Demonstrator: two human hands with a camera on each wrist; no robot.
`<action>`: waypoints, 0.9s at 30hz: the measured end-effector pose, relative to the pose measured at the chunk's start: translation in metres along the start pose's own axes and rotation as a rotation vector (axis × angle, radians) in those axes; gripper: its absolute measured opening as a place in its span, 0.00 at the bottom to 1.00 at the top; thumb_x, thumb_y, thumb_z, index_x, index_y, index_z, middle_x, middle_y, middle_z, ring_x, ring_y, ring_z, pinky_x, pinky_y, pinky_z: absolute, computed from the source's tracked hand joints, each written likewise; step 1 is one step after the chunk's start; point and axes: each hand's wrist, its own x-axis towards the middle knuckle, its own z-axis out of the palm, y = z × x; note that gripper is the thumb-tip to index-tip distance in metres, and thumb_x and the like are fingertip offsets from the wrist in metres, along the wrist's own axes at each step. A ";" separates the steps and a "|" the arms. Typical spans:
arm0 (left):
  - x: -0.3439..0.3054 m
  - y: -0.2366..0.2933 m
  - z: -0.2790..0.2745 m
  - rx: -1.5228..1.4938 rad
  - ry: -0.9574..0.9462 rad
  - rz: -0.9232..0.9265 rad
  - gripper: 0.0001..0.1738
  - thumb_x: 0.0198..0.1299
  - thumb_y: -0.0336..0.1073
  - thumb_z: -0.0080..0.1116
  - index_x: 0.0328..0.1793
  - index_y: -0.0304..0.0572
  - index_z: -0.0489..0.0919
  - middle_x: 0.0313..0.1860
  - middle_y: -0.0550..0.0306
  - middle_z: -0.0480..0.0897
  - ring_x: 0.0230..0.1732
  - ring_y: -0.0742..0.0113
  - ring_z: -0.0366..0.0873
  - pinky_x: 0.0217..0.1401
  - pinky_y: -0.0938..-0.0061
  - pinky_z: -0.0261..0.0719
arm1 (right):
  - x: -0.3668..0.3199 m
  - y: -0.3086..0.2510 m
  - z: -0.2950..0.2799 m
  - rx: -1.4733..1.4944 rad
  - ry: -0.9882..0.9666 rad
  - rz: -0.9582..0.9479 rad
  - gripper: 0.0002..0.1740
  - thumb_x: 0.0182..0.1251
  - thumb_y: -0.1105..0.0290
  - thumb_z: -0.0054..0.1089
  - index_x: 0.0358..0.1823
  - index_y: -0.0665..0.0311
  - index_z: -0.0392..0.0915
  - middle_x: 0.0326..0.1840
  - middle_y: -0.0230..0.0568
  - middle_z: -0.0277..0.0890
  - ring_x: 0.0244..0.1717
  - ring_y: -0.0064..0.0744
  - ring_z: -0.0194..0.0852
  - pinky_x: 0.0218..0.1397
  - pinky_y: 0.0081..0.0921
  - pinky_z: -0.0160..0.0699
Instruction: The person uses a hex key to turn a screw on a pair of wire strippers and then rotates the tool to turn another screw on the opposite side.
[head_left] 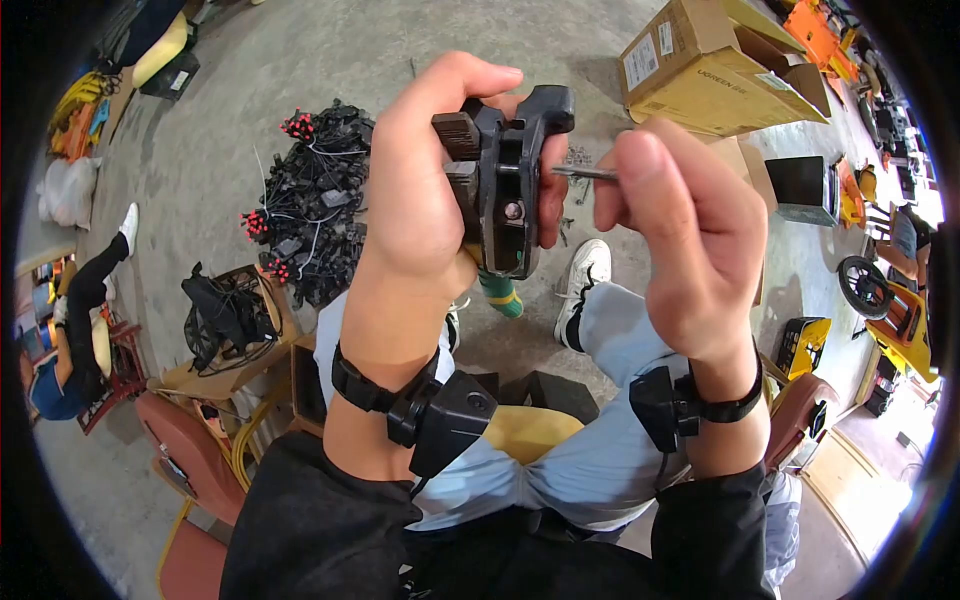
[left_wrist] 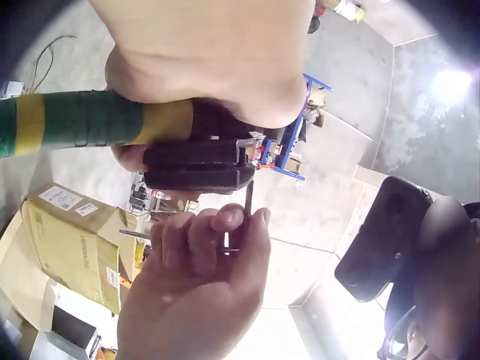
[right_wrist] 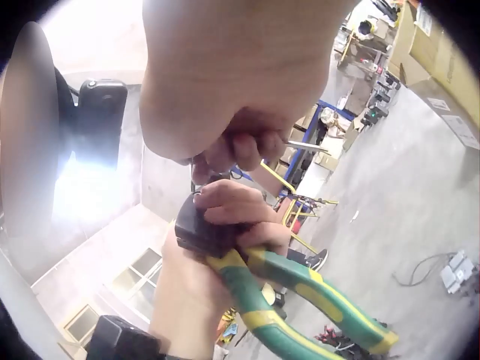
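Observation:
In the head view my left hand (head_left: pixel 420 200) wraps round a black slotted housing (head_left: pixel 520 180) and the pliers, whose ridged jaws show beside it. The pliers' green and yellow handles (right_wrist: pixel 300 292) point down and away in the right wrist view. A small round screw-like spot sits in the housing's slot. Just right of the housing, my right hand (head_left: pixel 690 230) pinches a thin metal rod (head_left: pixel 585 173) between thumb and fingers, its tip toward the housing. In the left wrist view the rod (left_wrist: pixel 249 199) reaches close to the housing's end (left_wrist: pixel 202 169). I cannot tell the rod's exact kind.
A heap of black parts with red-tipped cables (head_left: pixel 315 200) lies on the floor at left. Small metal pieces (head_left: pixel 578 156) are scattered beyond the hands. A large cardboard box (head_left: pixel 690 70) stands at upper right. A carton with black mesh (head_left: pixel 230 320) is near the left knee.

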 end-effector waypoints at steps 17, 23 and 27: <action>0.003 -0.015 0.005 0.503 0.290 0.454 0.22 0.54 0.49 0.46 0.24 0.35 0.75 0.18 0.53 0.75 0.13 0.66 0.70 0.16 0.76 0.67 | 0.005 0.011 -0.005 -0.191 -0.068 0.045 0.18 0.70 0.64 0.41 0.27 0.69 0.70 0.20 0.29 0.65 0.19 0.15 0.52 0.23 0.15 0.53; 0.001 -0.016 0.005 0.672 0.273 0.599 0.22 0.55 0.49 0.45 0.26 0.34 0.75 0.18 0.54 0.75 0.14 0.67 0.70 0.17 0.78 0.67 | 0.007 0.003 -0.001 0.126 -0.037 0.375 0.20 0.72 0.60 0.39 0.26 0.66 0.68 0.17 0.26 0.57 0.17 0.13 0.48 0.19 0.13 0.48; 0.000 -0.016 0.005 0.679 0.264 0.625 0.22 0.55 0.49 0.44 0.27 0.34 0.75 0.18 0.54 0.75 0.14 0.68 0.71 0.18 0.79 0.68 | 0.009 0.000 -0.008 0.468 -0.103 0.615 0.19 0.71 0.59 0.41 0.28 0.67 0.69 0.16 0.24 0.54 0.14 0.12 0.43 0.15 0.13 0.42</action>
